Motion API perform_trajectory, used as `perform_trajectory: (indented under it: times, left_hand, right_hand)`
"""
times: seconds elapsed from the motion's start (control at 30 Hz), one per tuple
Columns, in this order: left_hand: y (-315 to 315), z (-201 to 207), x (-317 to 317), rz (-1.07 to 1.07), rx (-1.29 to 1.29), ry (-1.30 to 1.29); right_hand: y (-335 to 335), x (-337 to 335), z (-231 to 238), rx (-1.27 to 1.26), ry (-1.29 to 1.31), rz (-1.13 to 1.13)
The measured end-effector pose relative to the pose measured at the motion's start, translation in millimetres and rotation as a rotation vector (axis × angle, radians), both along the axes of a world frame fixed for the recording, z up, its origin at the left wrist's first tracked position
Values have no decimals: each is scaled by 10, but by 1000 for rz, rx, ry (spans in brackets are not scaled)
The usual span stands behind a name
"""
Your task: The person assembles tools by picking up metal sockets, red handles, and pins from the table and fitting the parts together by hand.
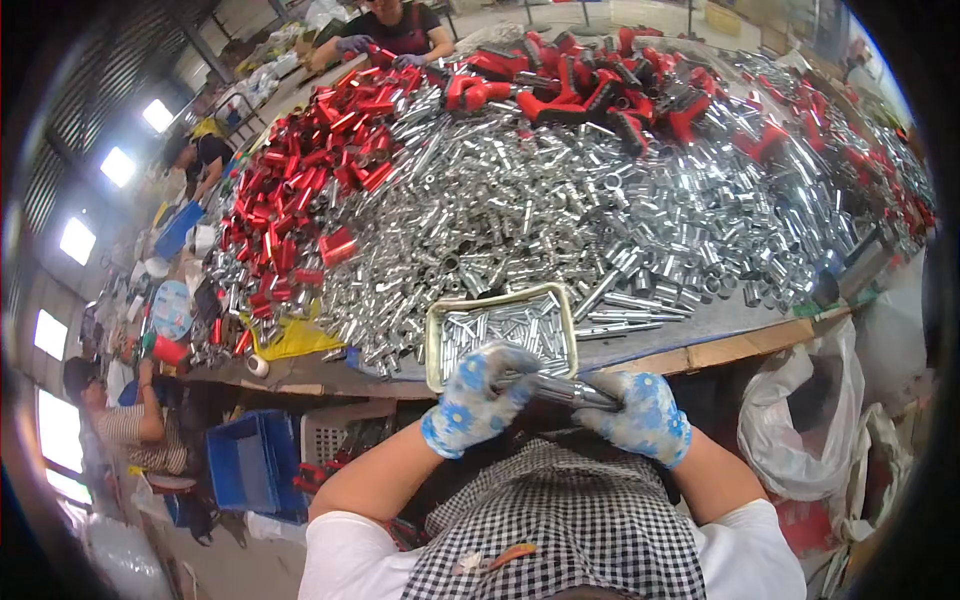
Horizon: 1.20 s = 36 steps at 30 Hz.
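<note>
In front of my apron, a shiny metal rod-like part [562, 389] lies sideways between both hands, its right end narrowing. My left hand [480, 398], in a white glove with blue flowers, is closed around its left end. My right hand [642, 414], gloved alike, has its fingers closed on the narrower right end. Just beyond the hands, a cream plastic tray [434, 345] at the table's near edge holds many small metal pins [513, 333]. My left hand overlaps the tray's front side.
Silver metal parts [500, 210] heap across the table, with red sleeves [290, 200] at left and red-and-black handles [570, 90] behind. A blue crate [243, 465] stands below left; a white plastic bag [800, 430] hangs at right. Co-workers [400, 30] sit at the far side and left.
</note>
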<state>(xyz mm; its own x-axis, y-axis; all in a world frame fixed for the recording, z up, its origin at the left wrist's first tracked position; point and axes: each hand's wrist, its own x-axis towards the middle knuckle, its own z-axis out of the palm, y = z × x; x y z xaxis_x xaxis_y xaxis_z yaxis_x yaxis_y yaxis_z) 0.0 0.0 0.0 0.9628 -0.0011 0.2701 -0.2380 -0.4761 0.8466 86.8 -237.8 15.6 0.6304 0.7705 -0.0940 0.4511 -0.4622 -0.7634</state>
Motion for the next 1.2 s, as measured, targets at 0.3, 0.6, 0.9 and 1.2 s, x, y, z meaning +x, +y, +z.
perform_trajectory:
  times: [0.3, 0.6, 0.9, 1.2]
  left_hand:
    - [-363, 16, -191, 343, -255, 221]
    - [-400, 75, -289, 194, -156, 8]
    - [-146, -61, -219, -169, 127, -350]
    - [-223, 462, -246, -284, 573, 261]
  right_hand:
    - [103, -106, -150, 214, -154, 111]
    - [193, -149, -163, 276, -203, 175]
    - [140, -172, -122, 197, -158, 173]
    - [75, -260, -171, 33, -368, 228]
